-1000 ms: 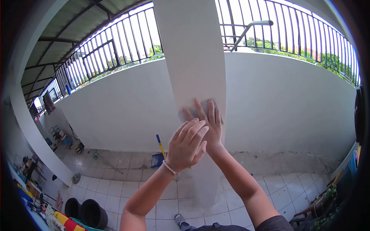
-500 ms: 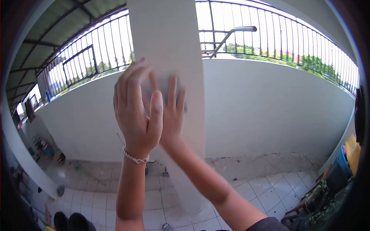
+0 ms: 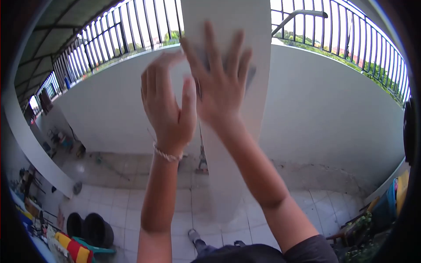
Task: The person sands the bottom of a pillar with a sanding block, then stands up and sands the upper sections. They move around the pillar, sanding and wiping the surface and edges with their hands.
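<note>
Both hands are climbing the pillar (image 3: pixel 256 30): a second ago the right hand (image 3: pixel 221 94) was pressing the grey sheet (image 3: pixel 251 75) well below the top of the low wall (image 3: pixel 329 114), and now its fingertips are reaching about level with that top. The rubbing stroke is therefore working up onto a higher stretch of the white face. The right fingers are splaying wide and flat, pinning the sheet against the pillar rather than gripping it; only grey corners are peeking out between and beside them. The left hand (image 3: pixel 169 105), earlier lying over the right, is now rising beside it, fingers straight and together, holding nothing; blur is hiding whether it is touching the pillar. The sheet's right corner is nearing the pillar's right edge, and the left hand is overhanging the left edge. Bare pillar is continuing above and below, with open air on both sides before the wall and railing (image 3: pixel 351 35)
</note>
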Available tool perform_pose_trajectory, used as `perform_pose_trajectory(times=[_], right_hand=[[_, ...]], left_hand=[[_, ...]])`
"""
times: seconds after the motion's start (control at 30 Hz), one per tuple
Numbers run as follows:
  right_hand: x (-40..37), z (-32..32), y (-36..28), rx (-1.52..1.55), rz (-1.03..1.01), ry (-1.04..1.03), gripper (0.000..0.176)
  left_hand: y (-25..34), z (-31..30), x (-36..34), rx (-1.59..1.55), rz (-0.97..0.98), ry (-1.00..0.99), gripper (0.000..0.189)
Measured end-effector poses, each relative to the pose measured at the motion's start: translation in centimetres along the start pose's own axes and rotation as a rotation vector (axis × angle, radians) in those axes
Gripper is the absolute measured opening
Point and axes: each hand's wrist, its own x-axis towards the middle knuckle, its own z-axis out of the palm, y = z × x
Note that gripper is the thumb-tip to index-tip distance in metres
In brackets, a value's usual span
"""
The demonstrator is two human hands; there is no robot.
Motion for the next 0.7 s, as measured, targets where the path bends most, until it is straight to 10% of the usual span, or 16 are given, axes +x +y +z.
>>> perform_pose_trajectory(times=[0.23,0.43,0.7], right_hand=[[1.6,1.3,-0.2,-0.016,-0.046,0.023,0.067],[-25.4,2.2,-1.0,-0.279,-0.164,-0.239,0.056],[-5.3,-0.2,-2.3,-0.082,0.058,-0.207,0.059]], left_hand=[[-0.2,0.2,-1.1,-0.055,0.043,0.194,0.032],[-0.3,-2.4,-5.6,0.009,-0.134,0.078,0.029],[-1.9,-5.7,-7.5,0.007,-0.261,-0.08,0.026]])
